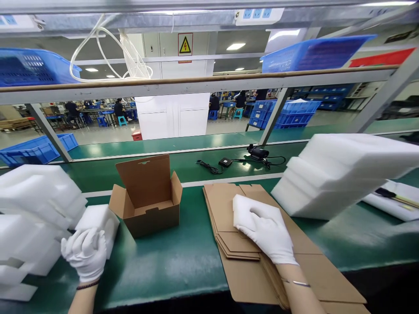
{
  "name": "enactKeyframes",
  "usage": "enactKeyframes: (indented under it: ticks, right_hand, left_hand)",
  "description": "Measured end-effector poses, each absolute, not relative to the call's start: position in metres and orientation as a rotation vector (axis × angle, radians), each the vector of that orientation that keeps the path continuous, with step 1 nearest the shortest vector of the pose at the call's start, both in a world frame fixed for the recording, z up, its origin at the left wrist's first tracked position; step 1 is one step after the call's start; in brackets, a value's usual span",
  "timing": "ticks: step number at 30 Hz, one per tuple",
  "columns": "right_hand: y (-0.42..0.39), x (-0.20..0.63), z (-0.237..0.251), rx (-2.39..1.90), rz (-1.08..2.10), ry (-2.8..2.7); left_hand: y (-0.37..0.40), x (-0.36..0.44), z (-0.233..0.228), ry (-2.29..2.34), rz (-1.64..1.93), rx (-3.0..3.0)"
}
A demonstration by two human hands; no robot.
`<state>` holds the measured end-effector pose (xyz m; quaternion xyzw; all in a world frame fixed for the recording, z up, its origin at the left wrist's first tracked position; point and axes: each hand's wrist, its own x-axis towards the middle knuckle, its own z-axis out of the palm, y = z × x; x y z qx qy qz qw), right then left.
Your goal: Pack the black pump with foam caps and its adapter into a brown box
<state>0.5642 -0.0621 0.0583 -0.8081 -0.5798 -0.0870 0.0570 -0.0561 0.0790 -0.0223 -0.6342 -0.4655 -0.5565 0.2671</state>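
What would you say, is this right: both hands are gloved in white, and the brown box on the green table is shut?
Not quite: the head view shows the box open, its lid raised. It is brown, on the green table, and the left hand and right hand are gloved in white.

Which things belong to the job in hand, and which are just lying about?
Likely the job:
foam pad in the right hand
foam block by the left hand
open box
flat cardboard

Probably lying about:
black adapter
white cables
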Motion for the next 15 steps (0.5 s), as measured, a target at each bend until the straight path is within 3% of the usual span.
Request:
enactKeyframes:
  ticks: [3, 15]
  right_hand:
    - [-0.061, 0.565, 0.056, -2.441, -0.256, -1.738]
    - [-0.060, 0.569, 0.044, -2.478, -0.358, -1.704]
  left_hand:
    - [0.077, -0.051, -0.018, -1.117, -1.310, -1.587]
    - [0.076, -0.055, -0.023, -1.109, -1.305, -1.613]
